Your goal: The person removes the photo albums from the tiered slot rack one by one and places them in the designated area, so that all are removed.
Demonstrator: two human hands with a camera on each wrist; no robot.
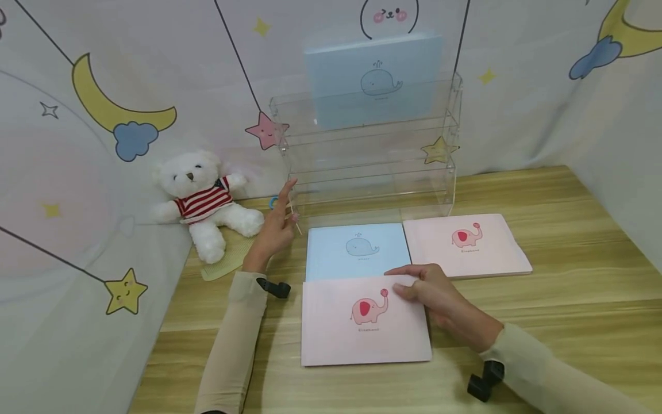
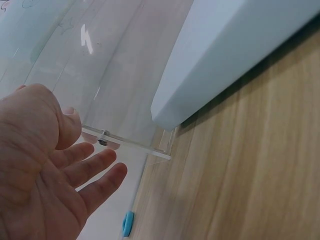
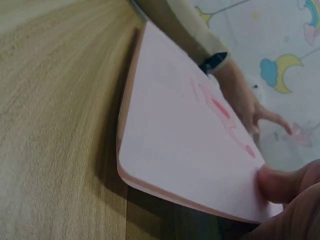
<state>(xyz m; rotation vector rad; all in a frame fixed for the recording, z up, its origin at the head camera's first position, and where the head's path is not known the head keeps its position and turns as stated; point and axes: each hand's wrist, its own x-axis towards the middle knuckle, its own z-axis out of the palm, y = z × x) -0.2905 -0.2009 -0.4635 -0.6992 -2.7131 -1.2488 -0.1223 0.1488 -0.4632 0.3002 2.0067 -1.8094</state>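
Observation:
My right hand [image 1: 439,296] pinches the upper right corner of a pink elephant notebook [image 1: 331,322], thumb on the cover and fingers underneath. In the right wrist view the pink notebook [image 3: 175,130] is tilted, at least partly raised off the table. Its top edge overlaps a blue whale notebook [image 1: 331,250] lying behind it. At the left side of a clear acrylic rack [image 1: 372,178], my left hand [image 1: 276,230] has its fingers extended and spread. In the left wrist view the left hand [image 2: 55,165] has its thumb by the panel's edge; firm contact cannot be told.
Another pink elephant notebook [image 1: 486,259] lies right of the blue one. A blue whale notebook [image 1: 377,109] stands in the rack's top tier. Left of the rack sits a white teddy bear [image 1: 204,201] by a yellowish sheet [image 1: 227,261]. A small blue ring [image 2: 128,223] lies near the rack.

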